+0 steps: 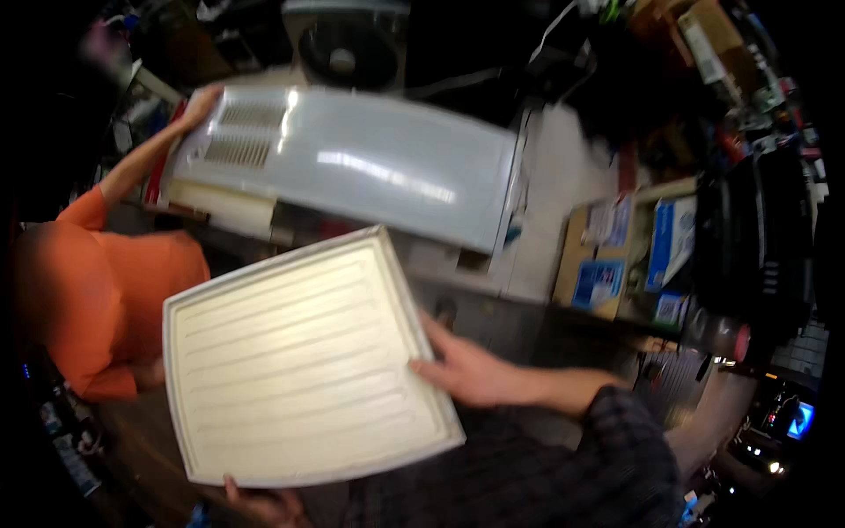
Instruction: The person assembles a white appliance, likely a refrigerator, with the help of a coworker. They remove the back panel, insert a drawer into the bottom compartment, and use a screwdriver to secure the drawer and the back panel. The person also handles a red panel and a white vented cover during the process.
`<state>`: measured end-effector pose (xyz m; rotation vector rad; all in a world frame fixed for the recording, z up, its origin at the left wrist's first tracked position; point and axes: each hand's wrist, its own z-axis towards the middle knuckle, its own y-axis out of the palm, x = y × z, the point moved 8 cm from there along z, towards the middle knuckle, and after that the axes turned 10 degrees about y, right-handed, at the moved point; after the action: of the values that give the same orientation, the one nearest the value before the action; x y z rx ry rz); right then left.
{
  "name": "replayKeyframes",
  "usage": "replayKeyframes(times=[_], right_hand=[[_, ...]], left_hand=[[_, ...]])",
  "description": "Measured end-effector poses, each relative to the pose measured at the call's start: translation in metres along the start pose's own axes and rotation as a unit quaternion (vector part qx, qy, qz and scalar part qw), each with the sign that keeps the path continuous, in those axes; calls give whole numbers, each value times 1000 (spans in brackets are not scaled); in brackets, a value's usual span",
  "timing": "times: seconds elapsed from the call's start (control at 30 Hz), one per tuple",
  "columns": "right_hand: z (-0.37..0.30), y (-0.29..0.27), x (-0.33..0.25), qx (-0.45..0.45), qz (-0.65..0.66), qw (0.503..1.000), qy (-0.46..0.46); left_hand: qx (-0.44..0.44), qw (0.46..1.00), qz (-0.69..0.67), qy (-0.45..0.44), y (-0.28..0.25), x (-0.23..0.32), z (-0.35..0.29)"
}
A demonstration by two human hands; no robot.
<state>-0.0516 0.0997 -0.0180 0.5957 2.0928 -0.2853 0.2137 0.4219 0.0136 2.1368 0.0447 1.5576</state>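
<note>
Hands grip a cream ribbed tray (304,361): right hand (466,370) clasps its right edge, left hand (260,503) its bottom edge, below a co-worker's white panel (370,167); next, apparently, steadying and positioning.

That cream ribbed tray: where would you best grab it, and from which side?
Probably by its raised rim on two opposite edges, coming in from outside. The cream ribbed tray is wide, flat and tilted, so a one-sided grip would let it swing. The right hand clasps the right edge, and the left hand takes the lower edge from beneath, thumb over the rim.
</note>
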Motion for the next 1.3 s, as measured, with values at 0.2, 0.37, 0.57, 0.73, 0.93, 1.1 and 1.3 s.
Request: replayKeyframes(times=[0.2, 0.37, 0.57, 0.73, 0.93, 1.1, 1.3], right_hand=[[36, -70, -57, 81, -2, 992, -93], [126, -133, -41, 209, -37, 968, -133], [120, -132, -64, 252, -51, 966, 18], [46, -129, -8, 335, -106, 921, -168], [-68, -162, 131, 380, 95, 920, 26], [-198, -186, 244, 519, 142, 824, 177], [-440, -256, 383, 796, 225, 556, 85]], left_hand=[[-10, 997, -72, 3, 79, -69, 35], [-98, 984, -129, -76, 171, -117, 160], [-150, 980, -54, -118, 202, -151, 264], [-158, 970, -38, -180, 185, -185, 344], [-215, 965, 39, -149, 202, -169, 354], [-169, 946, 218, -170, 208, -167, 342], [-56, 952, 230, -194, 182, -202, 377]])
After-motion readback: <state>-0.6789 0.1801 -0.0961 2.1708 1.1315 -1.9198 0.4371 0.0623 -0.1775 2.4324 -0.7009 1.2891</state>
